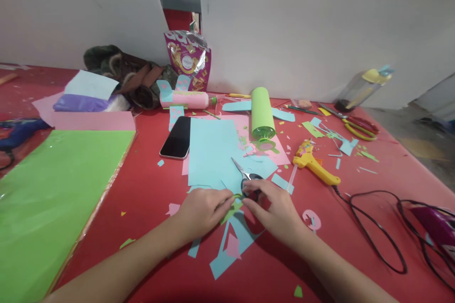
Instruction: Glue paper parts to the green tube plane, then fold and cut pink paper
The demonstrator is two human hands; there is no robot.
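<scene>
My left hand point(204, 210) pinches a small strip of green paper point(237, 195) between thumb and fingertips. My right hand point(273, 203) is just beside it, thumb and fingers apart, the thumb close to the strip's other end. Under my right fingers are the black handles of small scissors point(241, 168), their blades pointing away on blue paper. Beneath my hands lie a larger green scrap point(229, 212) and cut blue paper point(238, 246). Farther back, a green-wrapped bottle point(262, 111) lies on its side with blue paper wings point(236, 106).
A yellow glue gun point(314, 163) with a black cord lies right. A phone point(177, 137) rests beside blue sheets point(211, 151). A pink-wrapped bottle point(188, 100) and snack bag point(188, 59) are behind. Green sheets point(67, 194) cover the left. Larger scissors point(359, 128) lie far right.
</scene>
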